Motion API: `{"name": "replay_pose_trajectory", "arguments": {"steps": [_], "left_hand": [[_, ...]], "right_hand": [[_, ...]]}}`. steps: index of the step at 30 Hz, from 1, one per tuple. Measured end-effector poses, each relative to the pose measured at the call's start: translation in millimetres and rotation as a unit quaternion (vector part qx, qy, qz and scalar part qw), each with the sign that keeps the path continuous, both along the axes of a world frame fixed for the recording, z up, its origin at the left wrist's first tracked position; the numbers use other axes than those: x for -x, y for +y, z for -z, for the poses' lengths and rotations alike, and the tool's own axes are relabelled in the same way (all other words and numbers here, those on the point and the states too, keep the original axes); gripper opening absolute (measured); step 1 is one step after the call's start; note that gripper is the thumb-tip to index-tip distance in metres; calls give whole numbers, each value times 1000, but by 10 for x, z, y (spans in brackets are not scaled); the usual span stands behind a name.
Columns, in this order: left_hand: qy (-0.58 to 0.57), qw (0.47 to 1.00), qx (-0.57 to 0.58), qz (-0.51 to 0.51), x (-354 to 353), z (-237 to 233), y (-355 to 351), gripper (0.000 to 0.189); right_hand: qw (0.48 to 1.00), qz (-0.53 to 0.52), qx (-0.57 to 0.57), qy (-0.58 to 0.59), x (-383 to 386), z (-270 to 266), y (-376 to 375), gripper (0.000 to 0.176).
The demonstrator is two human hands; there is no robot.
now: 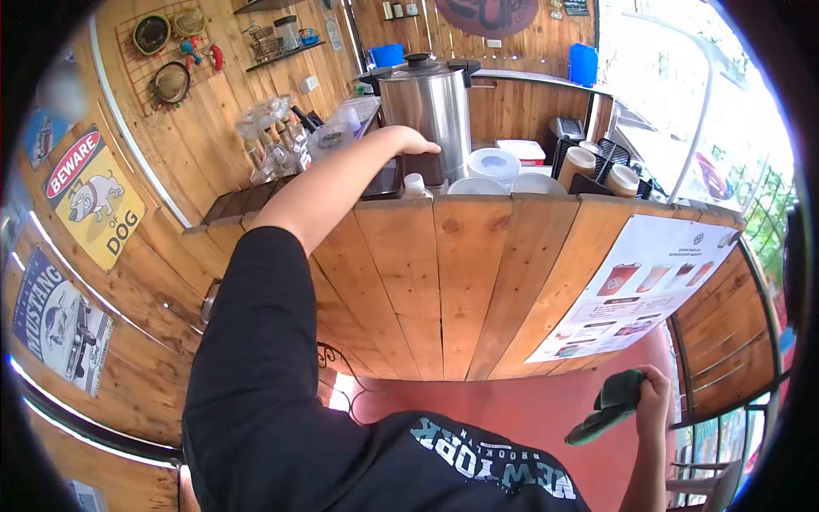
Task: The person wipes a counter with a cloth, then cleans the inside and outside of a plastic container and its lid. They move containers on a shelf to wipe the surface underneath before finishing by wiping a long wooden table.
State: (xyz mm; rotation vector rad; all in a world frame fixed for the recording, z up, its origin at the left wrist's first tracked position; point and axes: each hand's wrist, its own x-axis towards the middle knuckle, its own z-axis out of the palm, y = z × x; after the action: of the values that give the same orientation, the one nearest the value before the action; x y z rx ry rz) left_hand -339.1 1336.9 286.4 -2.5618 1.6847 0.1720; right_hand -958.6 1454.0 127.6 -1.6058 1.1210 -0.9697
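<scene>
My left arm stretches over the wooden counter, and my left hand (pixel 415 140) is at the top of a dark brown box (pixel 424 168). Its fingers curl down over the box's upper edge, the fingertips mostly hidden. Right behind the box stands a tall steel drink urn (pixel 444 111) with a black lid. A small white-capped bottle (pixel 415 185) is just in front of the box. Low on the right, my right hand (pixel 654 397) is closed around a bunched dark green cloth (pixel 608 408), which hangs clear of the counter front.
White plastic tubs (pixel 494 164) stand right of the urn, with a black basket (pixel 589 162) of cups or jars beyond. Glass bottles (pixel 277 145) crowd the left. A menu poster (pixel 636 286) covers part of the counter front (pixel 444 282). A metal scroll-work piece (pixel 345 384) stands below.
</scene>
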Motion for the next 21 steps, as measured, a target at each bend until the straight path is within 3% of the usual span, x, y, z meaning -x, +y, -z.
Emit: {"name": "replay_pose_trajectory", "arguments": {"steps": [7, 10, 17, 18, 21], "left_hand": [[-6, 986, -122, -110, 346, 17, -139, 94], [-30, 986, -157, -52, 327, 69, -232, 96], [9, 990, -122, -67, 214, 217, -377, 77], [21, 991, -109, -71, 202, 231, -361, 75], [34, 996, -57, -61, 137, 257, -244, 83]], "right_hand": [[1000, -17, -11, -13, -66, -16, 89, 27], [999, -45, -5, -28, -205, -122, 97, 28], [997, -66, 24, -21, -516, -546, -65, 29], [994, -79, 79, -9, -556, -605, -161, 29], [992, -74, 95, -39, -907, -995, -326, 31]]}}
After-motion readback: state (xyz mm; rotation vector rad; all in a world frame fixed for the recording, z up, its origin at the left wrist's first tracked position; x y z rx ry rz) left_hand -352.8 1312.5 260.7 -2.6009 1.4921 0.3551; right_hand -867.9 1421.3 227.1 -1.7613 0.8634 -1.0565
